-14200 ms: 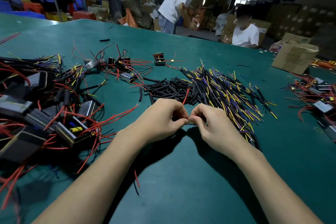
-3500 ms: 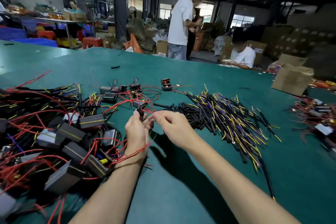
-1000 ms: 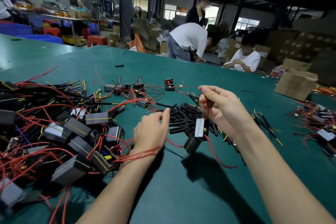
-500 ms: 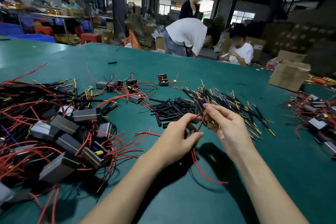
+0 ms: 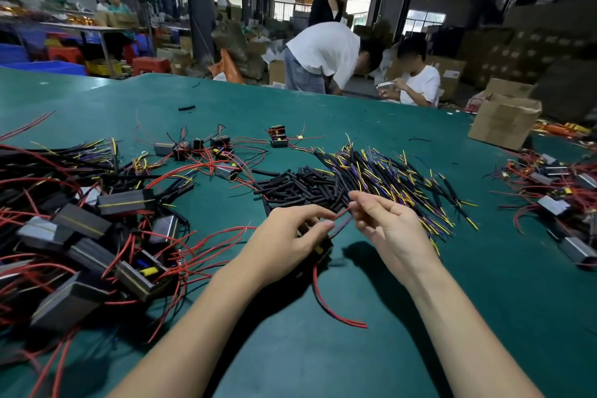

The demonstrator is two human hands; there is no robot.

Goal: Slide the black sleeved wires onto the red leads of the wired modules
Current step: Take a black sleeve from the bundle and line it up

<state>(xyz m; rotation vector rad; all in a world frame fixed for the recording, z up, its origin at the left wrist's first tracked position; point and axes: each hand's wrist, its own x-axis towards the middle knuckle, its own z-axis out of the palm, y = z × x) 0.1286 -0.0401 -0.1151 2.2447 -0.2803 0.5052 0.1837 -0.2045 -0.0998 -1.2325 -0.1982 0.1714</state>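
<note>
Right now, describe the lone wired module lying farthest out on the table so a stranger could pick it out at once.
Start at the green table and find the big heap of black sleeved wires with yellow and purple ends. Just beyond that heap's far left corner sits the small black module. Unlike the piled modules at either side, it lies alone, open top showing orange, thin red leads trailing right.

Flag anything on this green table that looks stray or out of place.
One short black sleeve piece lies alone on the green table, far beyond the main black sleeve pile. It looks like a stray. Nothing else stands out, and no damage is visible.
</note>
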